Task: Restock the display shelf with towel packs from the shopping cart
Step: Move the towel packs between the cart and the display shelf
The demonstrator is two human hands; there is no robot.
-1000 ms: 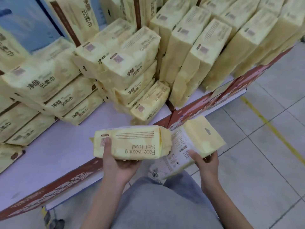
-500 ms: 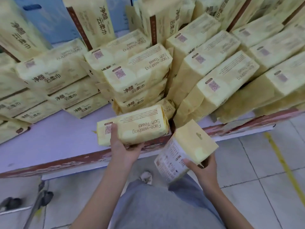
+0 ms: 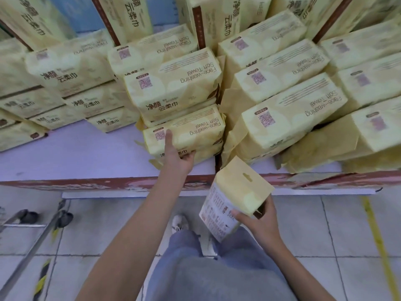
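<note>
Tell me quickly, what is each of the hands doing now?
Left hand: grips a towel pack at the shelf stack.
Right hand: holds a second towel pack.

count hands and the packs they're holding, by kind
hands: 2 (left hand, right hand)
packs held: 2 (left pack, right pack)
total: 4

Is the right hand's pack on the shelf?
No. The right hand holds the pack off the shelf, over the floor.
</note>
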